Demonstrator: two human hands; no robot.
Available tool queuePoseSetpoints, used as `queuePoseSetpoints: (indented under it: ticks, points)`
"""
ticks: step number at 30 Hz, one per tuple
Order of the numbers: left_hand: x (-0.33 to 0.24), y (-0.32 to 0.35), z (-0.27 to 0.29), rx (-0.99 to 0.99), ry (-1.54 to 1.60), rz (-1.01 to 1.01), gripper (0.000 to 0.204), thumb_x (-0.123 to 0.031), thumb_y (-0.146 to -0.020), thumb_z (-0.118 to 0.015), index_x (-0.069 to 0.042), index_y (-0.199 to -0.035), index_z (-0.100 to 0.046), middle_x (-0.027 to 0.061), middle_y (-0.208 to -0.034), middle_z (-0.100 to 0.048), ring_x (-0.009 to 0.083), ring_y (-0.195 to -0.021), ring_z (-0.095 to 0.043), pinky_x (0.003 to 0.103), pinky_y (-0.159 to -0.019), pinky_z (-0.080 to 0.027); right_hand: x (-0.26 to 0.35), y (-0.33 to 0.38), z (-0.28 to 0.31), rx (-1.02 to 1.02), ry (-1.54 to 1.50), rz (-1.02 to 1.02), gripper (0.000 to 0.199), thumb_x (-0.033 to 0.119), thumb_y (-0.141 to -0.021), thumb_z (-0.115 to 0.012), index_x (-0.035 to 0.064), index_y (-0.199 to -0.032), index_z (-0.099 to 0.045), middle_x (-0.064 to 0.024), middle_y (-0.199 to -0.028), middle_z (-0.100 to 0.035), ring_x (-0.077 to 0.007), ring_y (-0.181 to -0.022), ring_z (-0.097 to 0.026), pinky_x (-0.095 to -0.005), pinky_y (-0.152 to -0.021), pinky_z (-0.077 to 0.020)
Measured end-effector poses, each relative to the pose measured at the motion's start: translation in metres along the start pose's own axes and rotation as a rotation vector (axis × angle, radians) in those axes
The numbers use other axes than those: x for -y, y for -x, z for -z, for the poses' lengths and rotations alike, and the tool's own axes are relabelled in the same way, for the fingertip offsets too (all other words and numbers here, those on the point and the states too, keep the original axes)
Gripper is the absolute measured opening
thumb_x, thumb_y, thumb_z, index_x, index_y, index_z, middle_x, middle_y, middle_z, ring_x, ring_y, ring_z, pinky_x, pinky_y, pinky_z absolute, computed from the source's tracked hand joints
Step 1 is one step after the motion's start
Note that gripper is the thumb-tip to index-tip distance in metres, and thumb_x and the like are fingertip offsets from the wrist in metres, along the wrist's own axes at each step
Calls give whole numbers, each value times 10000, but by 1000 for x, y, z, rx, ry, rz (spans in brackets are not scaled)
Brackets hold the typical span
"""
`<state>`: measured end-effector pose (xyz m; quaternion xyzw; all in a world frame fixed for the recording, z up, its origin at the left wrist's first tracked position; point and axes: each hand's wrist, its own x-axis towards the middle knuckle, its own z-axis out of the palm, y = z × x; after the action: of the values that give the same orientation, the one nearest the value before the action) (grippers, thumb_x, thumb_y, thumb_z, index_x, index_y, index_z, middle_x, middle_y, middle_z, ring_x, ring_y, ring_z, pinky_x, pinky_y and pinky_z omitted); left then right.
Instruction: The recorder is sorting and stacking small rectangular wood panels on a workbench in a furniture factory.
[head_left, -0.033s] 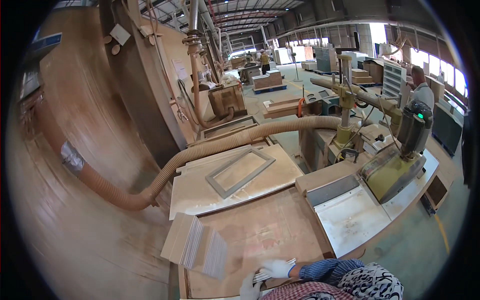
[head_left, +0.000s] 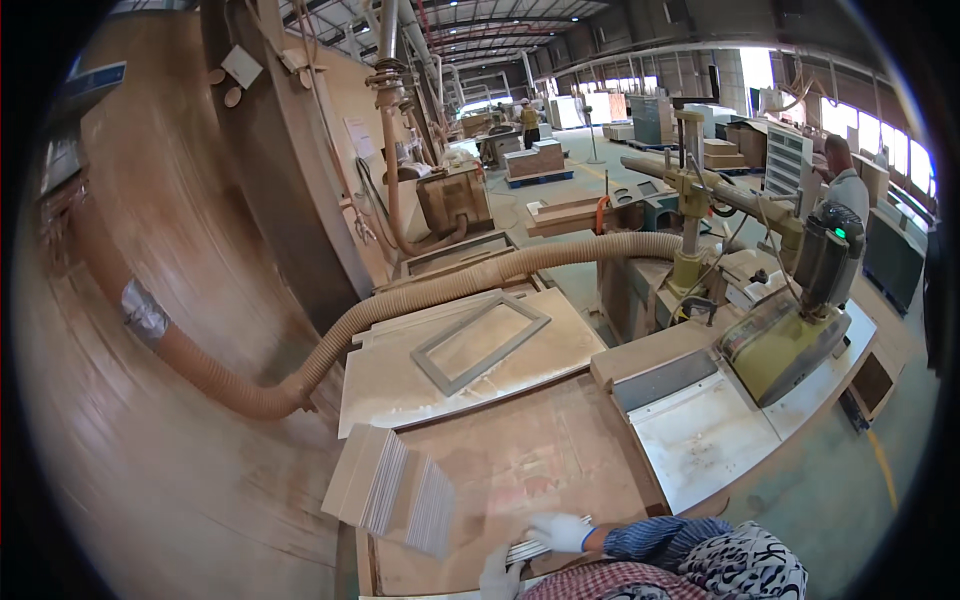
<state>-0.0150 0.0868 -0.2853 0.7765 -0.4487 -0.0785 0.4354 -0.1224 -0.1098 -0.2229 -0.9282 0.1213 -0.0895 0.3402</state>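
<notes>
Both my hands wear white gloves and are at the near edge of a brown, dusty worktable (head_left: 520, 440). Between them is a small bundle of thin boards (head_left: 526, 551) with pale edges. My right hand (head_left: 560, 532) is closed over its far right end. At the bundle's near left side, my left hand (head_left: 496, 575) grips it, its fingers partly hidden at the picture's lower edge. Left of my hands, two stacks of similar thin boards (head_left: 370, 485) rest side by side on the table, brown on top with pale edges.
A radial arm saw (head_left: 785, 345) with a yellow-green guard stands over a white surface at right. A ribbed hose (head_left: 480, 275) arches behind the table. Beyond the near surface, a grey rectangular frame (head_left: 480, 343) lies on a dusty panel. A person (head_left: 845, 175) stands far right.
My right hand has shifted very slightly away and to the right along the bundle of boards. The stacks and the saw have not moved.
</notes>
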Motion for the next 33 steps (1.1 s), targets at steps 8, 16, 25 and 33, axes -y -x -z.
queuePoseSetpoints:
  ticks: [8,16,25,33]
  points:
    - [2,1,-7,-128,6,-95,440,-200,-869,-695,-133,-1295,-604,176,-1003,-628,354,-930,-612,431,-843,-503,-42,70,7,-321,21,-417,370,398,-928,-553,129,-1140,-693,-169,-1085,-674,-357,-1029,-627,-446,-920,-490]
    - [-1,0,5,-84,-42,-54,469,-216,-870,-696,-131,-1312,-562,179,-962,-606,366,-898,-608,454,-800,-499,-21,77,13,-202,-71,-362,403,398,-911,-601,127,-1204,-659,-173,-1129,-660,-365,-1061,-612,-441,-937,-482]
    - [-5,0,19,85,22,23,397,-205,-855,-713,-111,-1222,-594,189,-1030,-618,350,-957,-617,434,-852,-503,-45,99,3,-4,139,-56,558,357,-882,-654,82,-1348,-518,-154,-1273,-571,-348,-1187,-523,-434,-986,-439]
    - [-12,8,44,284,-34,114,439,-319,-817,-754,-63,-1149,-625,200,-1011,-657,365,-915,-656,446,-820,-528,-32,111,15,95,112,-11,558,483,-911,-589,97,-1312,-547,-154,-1180,-606,-344,-1094,-574,-446,-912,-465]
